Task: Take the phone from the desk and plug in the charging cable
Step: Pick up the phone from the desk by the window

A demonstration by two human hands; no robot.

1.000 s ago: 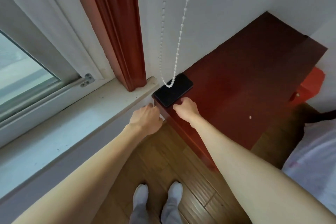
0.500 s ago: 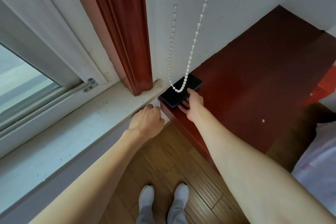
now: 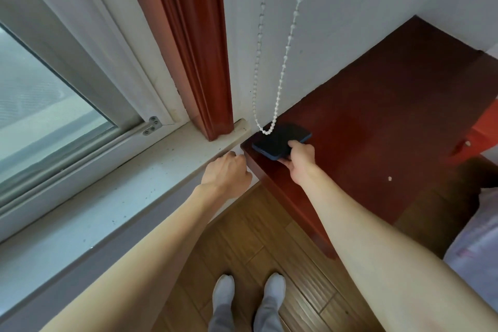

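Left to right: the window (image 3: 40,94) and its pale sill (image 3: 113,197) are filling the left side; your left hand (image 3: 226,172) is curling into a loose fist at the sill's end, holding nothing that can be seen; a white bead chain (image 3: 280,83) is hanging down the wall, its loop dangling over the dark phone (image 3: 277,140), which is lying at the near corner of the red desk (image 3: 390,121); your right hand (image 3: 301,159) is gripping the phone's near edge, thumb on top, fingers underneath
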